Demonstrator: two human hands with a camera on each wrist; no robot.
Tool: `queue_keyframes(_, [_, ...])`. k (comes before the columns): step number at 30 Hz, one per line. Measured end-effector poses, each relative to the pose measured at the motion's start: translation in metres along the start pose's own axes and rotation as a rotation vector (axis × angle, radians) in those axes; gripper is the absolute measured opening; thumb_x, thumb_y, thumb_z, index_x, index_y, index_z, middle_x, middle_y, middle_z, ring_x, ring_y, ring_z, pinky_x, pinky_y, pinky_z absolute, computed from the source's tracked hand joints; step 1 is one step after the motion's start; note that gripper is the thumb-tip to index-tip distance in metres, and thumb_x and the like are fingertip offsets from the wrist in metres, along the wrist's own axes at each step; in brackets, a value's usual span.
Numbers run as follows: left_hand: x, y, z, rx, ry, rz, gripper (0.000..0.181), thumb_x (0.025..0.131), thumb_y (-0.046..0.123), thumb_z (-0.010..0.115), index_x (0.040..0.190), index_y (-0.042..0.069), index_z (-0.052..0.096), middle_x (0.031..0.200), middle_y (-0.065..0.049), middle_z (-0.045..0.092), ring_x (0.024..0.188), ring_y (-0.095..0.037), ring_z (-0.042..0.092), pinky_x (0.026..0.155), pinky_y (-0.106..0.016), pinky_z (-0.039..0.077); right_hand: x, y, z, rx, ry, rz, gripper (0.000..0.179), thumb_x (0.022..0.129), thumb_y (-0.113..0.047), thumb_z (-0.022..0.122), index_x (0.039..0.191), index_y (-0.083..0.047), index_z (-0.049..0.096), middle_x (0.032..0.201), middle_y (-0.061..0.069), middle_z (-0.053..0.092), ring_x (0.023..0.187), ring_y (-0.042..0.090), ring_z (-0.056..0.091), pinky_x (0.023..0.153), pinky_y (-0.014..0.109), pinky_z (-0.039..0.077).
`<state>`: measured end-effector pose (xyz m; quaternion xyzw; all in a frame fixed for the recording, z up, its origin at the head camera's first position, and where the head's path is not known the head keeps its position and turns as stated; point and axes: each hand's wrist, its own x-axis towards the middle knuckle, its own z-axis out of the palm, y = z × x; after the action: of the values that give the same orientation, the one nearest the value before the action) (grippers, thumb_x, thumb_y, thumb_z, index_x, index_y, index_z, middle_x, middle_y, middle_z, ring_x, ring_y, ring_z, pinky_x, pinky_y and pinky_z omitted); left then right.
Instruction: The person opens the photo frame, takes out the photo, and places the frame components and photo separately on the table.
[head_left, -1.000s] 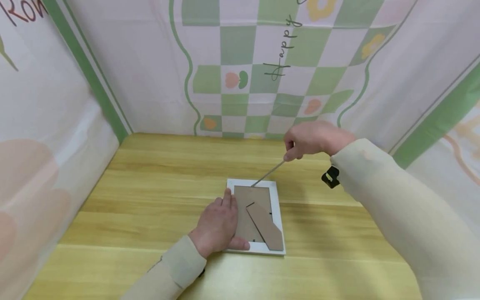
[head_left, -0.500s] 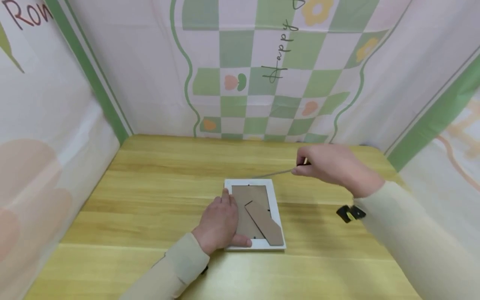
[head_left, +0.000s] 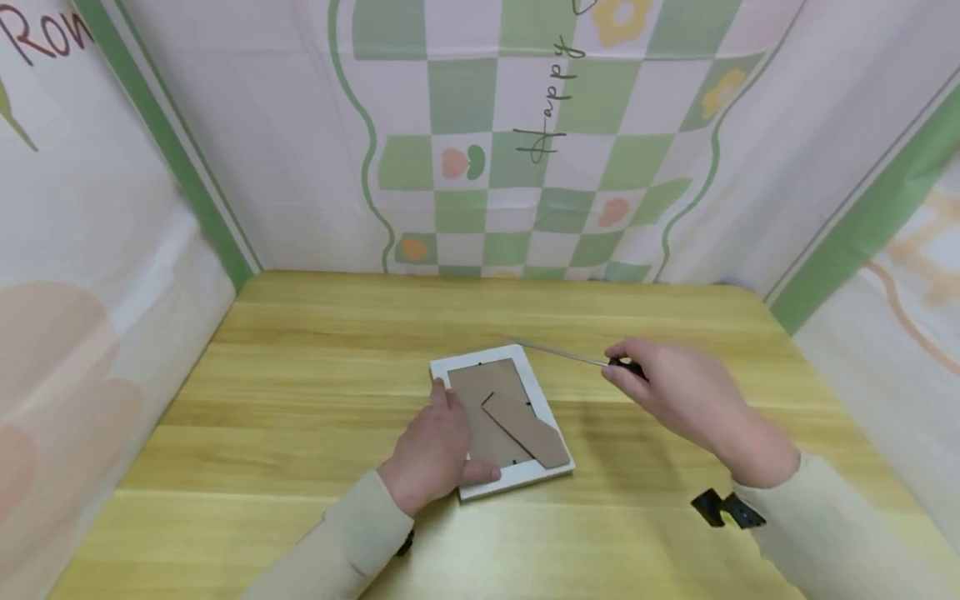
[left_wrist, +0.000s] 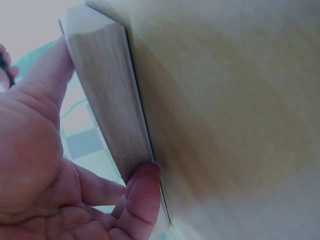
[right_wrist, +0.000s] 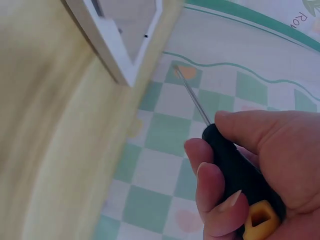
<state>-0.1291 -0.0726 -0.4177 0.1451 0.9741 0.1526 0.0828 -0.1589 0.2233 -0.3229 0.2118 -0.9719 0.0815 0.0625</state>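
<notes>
A white picture frame [head_left: 517,477] lies face down on the table, turned slightly anticlockwise. Its brown backing board [head_left: 480,383] faces up, with a fold-out stand leg [head_left: 536,435] slanting across it and small dark tabs along the edges. My left hand [head_left: 429,450] grips the frame's lower left corner; in the left wrist view thumb and fingers span its wooden side [left_wrist: 107,95]. My right hand [head_left: 686,396] holds a screwdriver [right_wrist: 235,165] by its dark handle with a yellow end. The thin shaft [head_left: 562,354] points left, its tip beyond the frame's far right corner.
The wood-grain table [head_left: 300,375] runs back to a curtain [head_left: 457,100] with green checks. More printed cloth [head_left: 97,250] hangs along the left side, and another panel stands on the right. A black strap piece [head_left: 727,508] sits at the right cuff.
The screwdriver tip has left the backing's top edge. My right hand has come nearer and to the right, its shaft swinging flatter. My left hand has turned the frame anticlockwise.
</notes>
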Motion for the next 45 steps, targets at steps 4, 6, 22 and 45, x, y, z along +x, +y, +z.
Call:
queue_keyframes(4, [-0.001,0.0,-0.002,-0.044,-0.017,-0.061,0.125,0.073,0.062,0.087,0.151,-0.02,0.035,0.16,-0.043,0.023,0.102,-0.044,0.071,0.076,-0.039,0.063,-0.008,0.001,0.008,0.026,0.027,0.023,0.029,0.102,-0.032,0.068,0.117,-0.008,0.075,0.089,-0.003,0.077,0.063,0.006,0.057,0.057,0.035,0.05])
queue_keyframes(6, [-0.002,-0.001,-0.004,-0.031,-0.002,-0.058,0.124,0.072,0.062,0.088,0.149,-0.02,0.038,0.158,-0.043,0.029,0.099,-0.044,0.072,0.075,-0.04,0.063,-0.012,0.001,0.011,0.027,0.042,0.024,0.028,0.101,-0.032,0.068,0.116,-0.009,0.076,0.091,-0.002,0.078,0.066,0.008,0.062,0.058,0.038,0.053])
queue_keyframes(22, [-0.013,-0.019,-0.022,0.1,0.011,0.143,0.106,0.068,0.053,0.095,0.139,-0.014,0.053,0.126,-0.031,0.057,0.091,-0.033,0.067,0.077,-0.046,0.061,-0.019,-0.001,0.019,0.035,0.082,0.01,0.022,0.101,-0.031,0.069,0.112,-0.013,0.077,0.092,-0.004,0.078,0.07,0.007,0.065,0.059,0.039,0.054])
queue_keyframes(45, [-0.013,-0.005,-0.002,0.6,0.425,0.131,0.032,0.082,0.024,0.082,0.064,0.011,0.059,0.065,-0.001,0.056,0.056,-0.016,0.056,0.052,-0.03,0.049,-0.021,-0.003,0.023,0.069,0.071,0.029,0.024,0.102,-0.031,0.068,0.115,-0.013,0.076,0.092,-0.005,0.077,0.066,0.003,0.058,0.058,0.032,0.049])
